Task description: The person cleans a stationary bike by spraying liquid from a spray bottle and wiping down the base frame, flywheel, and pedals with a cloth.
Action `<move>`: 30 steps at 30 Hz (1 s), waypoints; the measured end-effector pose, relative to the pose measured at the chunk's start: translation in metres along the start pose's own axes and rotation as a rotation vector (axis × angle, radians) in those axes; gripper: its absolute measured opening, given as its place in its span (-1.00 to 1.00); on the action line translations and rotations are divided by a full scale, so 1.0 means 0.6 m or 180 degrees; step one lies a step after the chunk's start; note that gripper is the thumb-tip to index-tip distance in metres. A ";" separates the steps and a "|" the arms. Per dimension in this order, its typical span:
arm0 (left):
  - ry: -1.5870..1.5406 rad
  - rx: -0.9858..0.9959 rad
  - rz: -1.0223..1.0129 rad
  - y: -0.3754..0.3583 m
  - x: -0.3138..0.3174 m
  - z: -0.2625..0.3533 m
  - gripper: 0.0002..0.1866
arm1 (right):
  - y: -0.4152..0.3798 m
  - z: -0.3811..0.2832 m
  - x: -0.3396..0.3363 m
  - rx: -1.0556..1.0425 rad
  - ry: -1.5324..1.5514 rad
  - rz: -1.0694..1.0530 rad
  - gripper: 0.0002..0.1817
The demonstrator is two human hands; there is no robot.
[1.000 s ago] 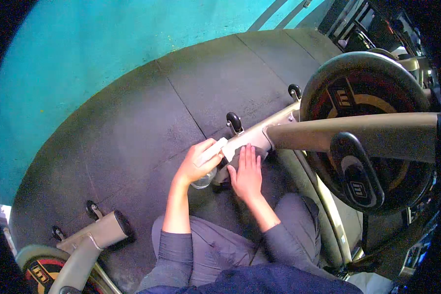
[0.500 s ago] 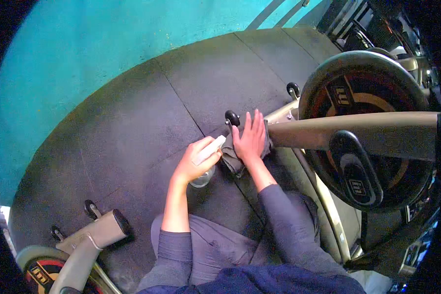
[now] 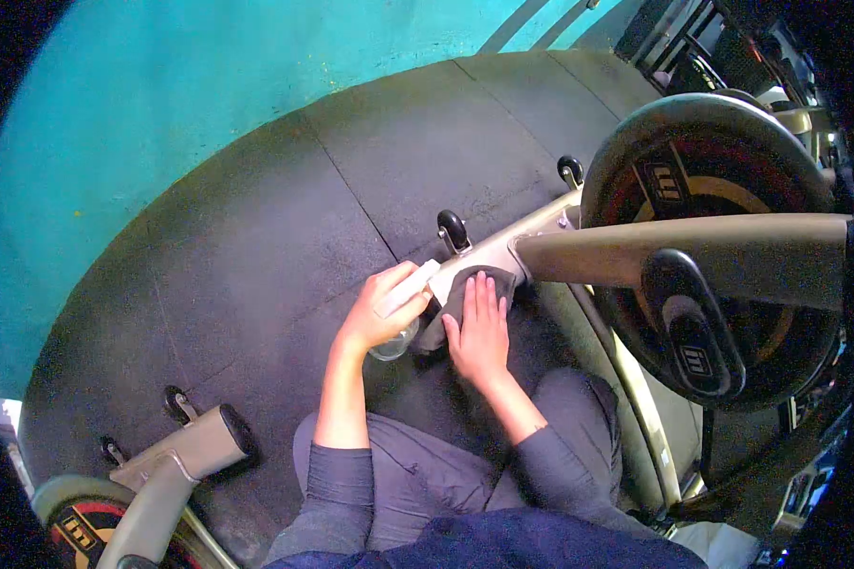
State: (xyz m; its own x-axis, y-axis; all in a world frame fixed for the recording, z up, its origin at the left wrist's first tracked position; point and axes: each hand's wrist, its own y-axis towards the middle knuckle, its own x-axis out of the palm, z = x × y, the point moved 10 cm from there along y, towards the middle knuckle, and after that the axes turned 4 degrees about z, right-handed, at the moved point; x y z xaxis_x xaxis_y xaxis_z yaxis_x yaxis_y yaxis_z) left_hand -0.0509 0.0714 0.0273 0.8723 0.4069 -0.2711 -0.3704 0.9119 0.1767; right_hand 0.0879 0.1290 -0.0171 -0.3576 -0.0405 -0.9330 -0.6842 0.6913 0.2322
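Observation:
My left hand (image 3: 386, 302) is closed around a spray bottle with a white trigger head (image 3: 410, 287) and a clear body (image 3: 394, 343). Under my right hand (image 3: 481, 339) lies a dark grey cloth (image 3: 498, 283), pressed against the front of an exercise bike's beige foot bar (image 3: 531, 228). The fingers of that hand are stretched out flat on the cloth, pointing away from me. The trigger head is close to the near end of the bar. A black caster wheel (image 3: 453, 230) sits on the bar's far side, just beyond the cloth.
The bike's large round flywheel cover (image 3: 626, 171) and crank cover (image 3: 693, 327) stand close on my right. A second bike's foot bar (image 3: 194, 444) is at lower left. Black rubber mats (image 3: 256, 266) cover the floor up to a turquoise wall (image 3: 180, 85).
My right hand and the cloth have moved toward me, off the top of the foot bar and down its near side, baring the bar's top. My left hand has hardly moved.

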 end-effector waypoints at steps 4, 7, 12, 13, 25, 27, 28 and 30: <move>-0.0089 -0.0062 0.0005 -0.006 -0.001 0.008 -0.84 | 0.051 0.019 0.013 -0.0124 -0.0195 0.0193 -0.23; -0.0262 0.0026 0.0159 -0.009 -0.007 0.020 -0.83 | 0.118 0.043 0.024 -0.0074 -0.0147 0.0331 -0.24; -0.0144 0.0035 0.0133 -0.004 -0.006 0.012 -0.82 | 0.197 0.058 0.027 0.0125 -0.0367 -0.0283 -0.35; -0.0154 0.0030 0.0138 -0.004 -0.006 0.011 -0.82 | 0.199 0.054 0.019 -0.0014 -0.0339 0.0066 -0.37; -0.0005 -0.0055 -0.0002 0.002 0.002 0.010 -0.83 | 0.046 -0.001 0.007 -0.0151 -0.0080 0.0400 -0.23; -0.0067 0.0220 0.0153 0.000 -0.003 0.015 -0.80 | 0.003 -0.030 0.001 -0.0320 0.0048 0.0174 -0.22; -0.0062 0.0207 0.0154 -0.001 -0.004 0.014 -0.80 | -0.014 -0.042 0.003 -0.0428 0.0103 0.0044 -0.20; -0.0130 0.0122 0.0260 0.000 -0.010 0.012 -0.80 | -0.027 -0.048 0.004 -0.0502 0.0168 0.0002 -0.19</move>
State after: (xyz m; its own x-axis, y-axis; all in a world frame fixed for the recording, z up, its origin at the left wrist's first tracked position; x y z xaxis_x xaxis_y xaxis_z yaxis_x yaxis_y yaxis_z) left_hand -0.0536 0.0686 0.0354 0.8523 0.4766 -0.2155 -0.4291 0.8727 0.2330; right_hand 0.0797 0.0972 -0.0152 -0.3882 -0.0807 -0.9180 -0.7737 0.5697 0.2771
